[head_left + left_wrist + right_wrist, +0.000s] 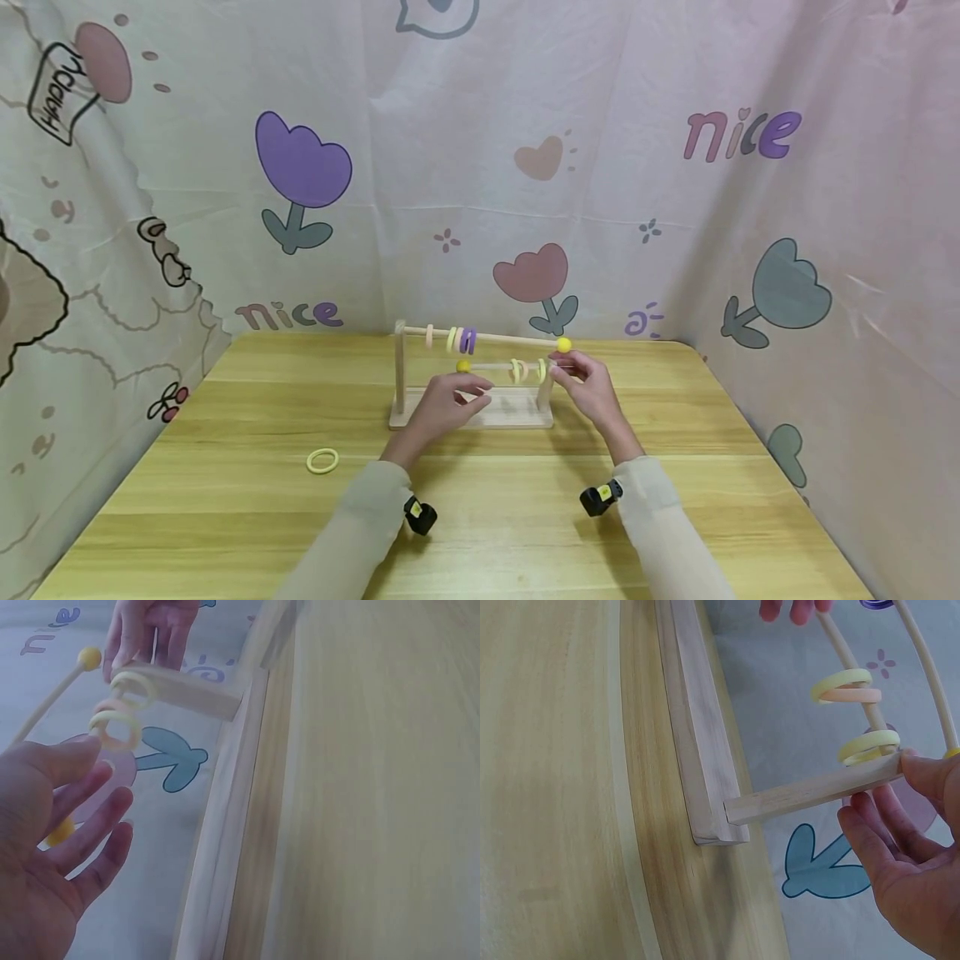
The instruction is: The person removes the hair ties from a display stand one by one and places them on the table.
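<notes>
With left hand [442,407], apparently gripping nothing, fingers loosely parted beside the lower dowel [842,643], contact unclear. With right hand [592,390], pinching the wooden post [814,787] near its free end. Between both sets of fingertips, around that dowel: yellow rings [870,738] and peach ring [855,695]. Probably light, stiff, smooth; best pinched by outer rims.

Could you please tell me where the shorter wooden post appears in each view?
Head: shorter wooden post, below and right of centre.
Left wrist: post, above and left of centre.
Right wrist: post, right of centre.
Shared landmark: the right hand at its free end.
</notes>
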Demonstrator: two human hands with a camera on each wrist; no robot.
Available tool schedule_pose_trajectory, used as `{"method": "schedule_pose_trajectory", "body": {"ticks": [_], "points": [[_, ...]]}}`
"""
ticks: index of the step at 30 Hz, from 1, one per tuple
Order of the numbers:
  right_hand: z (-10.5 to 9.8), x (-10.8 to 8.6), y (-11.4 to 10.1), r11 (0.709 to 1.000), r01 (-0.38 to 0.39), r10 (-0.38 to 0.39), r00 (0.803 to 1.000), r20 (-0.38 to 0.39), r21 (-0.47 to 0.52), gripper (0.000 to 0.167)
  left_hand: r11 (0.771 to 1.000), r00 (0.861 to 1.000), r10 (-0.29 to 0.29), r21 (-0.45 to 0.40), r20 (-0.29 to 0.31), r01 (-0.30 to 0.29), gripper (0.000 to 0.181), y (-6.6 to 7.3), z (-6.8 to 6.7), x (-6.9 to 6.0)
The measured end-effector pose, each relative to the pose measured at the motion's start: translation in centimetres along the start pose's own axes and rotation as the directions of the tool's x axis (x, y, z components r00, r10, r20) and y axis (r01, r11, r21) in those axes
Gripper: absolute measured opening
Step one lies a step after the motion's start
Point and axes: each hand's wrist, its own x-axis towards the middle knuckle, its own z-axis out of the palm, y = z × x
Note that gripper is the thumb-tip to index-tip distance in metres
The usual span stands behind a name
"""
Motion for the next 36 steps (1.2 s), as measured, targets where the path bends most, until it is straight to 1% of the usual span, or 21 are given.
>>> {"method": "schedule_pose_trajectory", "body": {"ticks": [5,7,9,12,18,24,27,30,33,36], "points": [[0.0,0.0,0.0,1.0,0.0,0.0,1.0,0.002,0.01,0.026,0.999,1.0,-0.012,-0.031,-0.008,0.012,0.018,0.0,1.0,0.3],[-0.1,0.0,0.0,1.0,0.002,-0.002,1.0,0.003,0.01,0.026,0.999,1.0,-0.029,-0.036,-0.004,0.029,0.018,0.1,1.3,0.5],[-0.1,0.0,0.0,1.0,0.002,-0.002,1.0,0.004,0.009,0.026,0.998,0.999,-0.046,-0.031,-0.003,0.046,0.018,0.2,1.7,0.6],[-0.1,-0.1,0.0,1.0,0.005,-0.005,1.0,0.005,0.002,0.026,0.998,0.998,-0.067,-0.01,-0.017,0.067,0.018,0.4,2.2,0.9],[-0.1,-0.1,-0.1,1.0,0.009,-0.009,1.0,0.003,0.0,0.027,0.998,0.997,-0.059,0.031,-0.059,0.061,0.02,0.4,3.1,1.5],[-0.2,0.0,-0.1,1.0,0.011,-0.011,1.0,-0.003,0.01,0.026,0.995,0.993,-0.096,0.002,-0.075,0.097,0.022,0.5,3.7,2.1],[-0.1,0.0,0.0,1.0,0.016,-0.016,1.0,-0.009,0.005,0.026,0.995,0.991,-0.099,-0.022,-0.085,0.097,0.023,0.5,4.0,2.2],[0.0,0.1,0.2,1.0,0.016,-0.016,1.0,-0.01,0.003,0.026,0.994,0.989,-0.103,-0.035,-0.108,0.1,0.025,0.5,4.3,2.3],[0.0,0.1,0.3,1.0,0.015,-0.015,1.0,-0.007,0.011,0.026,0.993,0.983,-0.116,-0.031,-0.145,0.113,0.026,0.6,4.7,2.5],[0.1,0.1,0.3,1.0,0.017,-0.016,1.0,-0.007,0.019,0.026,0.991,0.974,-0.132,-0.024,-0.183,0.13,0.022,0.8,5.2,2.8]]}}
